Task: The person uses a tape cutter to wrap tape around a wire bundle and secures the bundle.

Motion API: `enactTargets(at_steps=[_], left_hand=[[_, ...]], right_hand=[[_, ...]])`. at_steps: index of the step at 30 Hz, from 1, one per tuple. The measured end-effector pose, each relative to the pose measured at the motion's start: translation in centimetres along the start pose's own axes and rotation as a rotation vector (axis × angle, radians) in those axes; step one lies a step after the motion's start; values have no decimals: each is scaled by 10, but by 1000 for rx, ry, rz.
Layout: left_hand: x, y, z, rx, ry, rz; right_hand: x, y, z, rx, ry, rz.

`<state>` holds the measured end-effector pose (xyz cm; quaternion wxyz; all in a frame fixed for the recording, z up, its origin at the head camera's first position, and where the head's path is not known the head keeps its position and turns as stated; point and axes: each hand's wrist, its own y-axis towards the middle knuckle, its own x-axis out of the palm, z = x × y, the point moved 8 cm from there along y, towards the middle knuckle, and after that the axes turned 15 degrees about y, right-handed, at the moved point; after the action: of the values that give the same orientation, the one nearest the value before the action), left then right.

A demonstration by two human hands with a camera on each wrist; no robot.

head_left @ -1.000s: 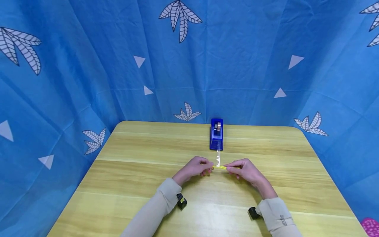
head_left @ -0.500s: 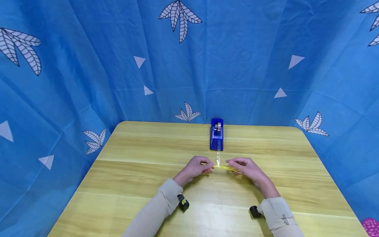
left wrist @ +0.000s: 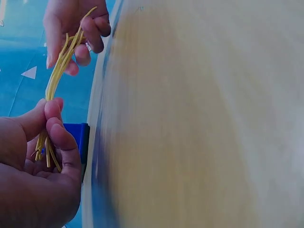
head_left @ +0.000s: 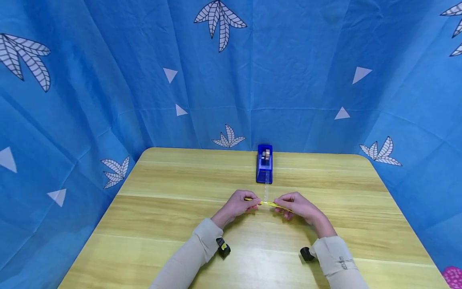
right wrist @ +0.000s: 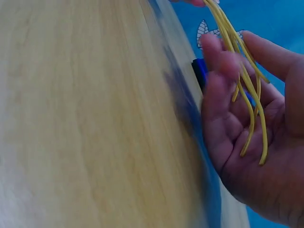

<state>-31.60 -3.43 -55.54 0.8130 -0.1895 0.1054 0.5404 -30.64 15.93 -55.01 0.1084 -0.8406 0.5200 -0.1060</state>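
Observation:
My left hand (head_left: 239,204) pinches a bundle of thin yellow wires (left wrist: 56,78) between thumb and fingertips, with short ends sticking out below its grip in the left wrist view. The right hand (head_left: 298,206) is at the bundle's other end. In the right wrist view, loose wire ends (right wrist: 262,142) fan out over its palm; its fingers are loosely bent about them and the thumb stands apart. Between the hands, a strip of clear tape (head_left: 266,192) runs from the blue tape dispenser (head_left: 264,176) down to the bundle.
The dispenser stands at the back edge of the wooden table (head_left: 173,180). A blue patterned curtain (head_left: 296,80) hangs behind and along both sides. Small black cameras (head_left: 223,248) are strapped at both wrists. Something pink (head_left: 452,277) shows at the lower right corner.
The right hand let its grip on the wires loosen and the ends spread. It then moved slightly left along the bundle. The left hand stays at nearly the same spot.

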Motion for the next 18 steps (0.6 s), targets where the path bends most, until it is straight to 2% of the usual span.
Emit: enactTargets(at_steps=[3, 8, 10, 14, 18], left_hand=[[-1, -1, 4, 30, 46, 11], [-3, -1, 9, 61, 157, 15], [-5, 0, 10, 77, 219, 24], [-9, 1, 13, 123, 312, 61], [-13, 4, 12, 118, 295, 73]], right_hand=[[-2, 0, 2, -3, 8, 3], [-8, 0, 0, -30, 2, 65], [-9, 0, -3, -54, -32, 85], [-8, -1, -15, -159, -187, 100], [-6, -1, -23, -234, -304, 120]])
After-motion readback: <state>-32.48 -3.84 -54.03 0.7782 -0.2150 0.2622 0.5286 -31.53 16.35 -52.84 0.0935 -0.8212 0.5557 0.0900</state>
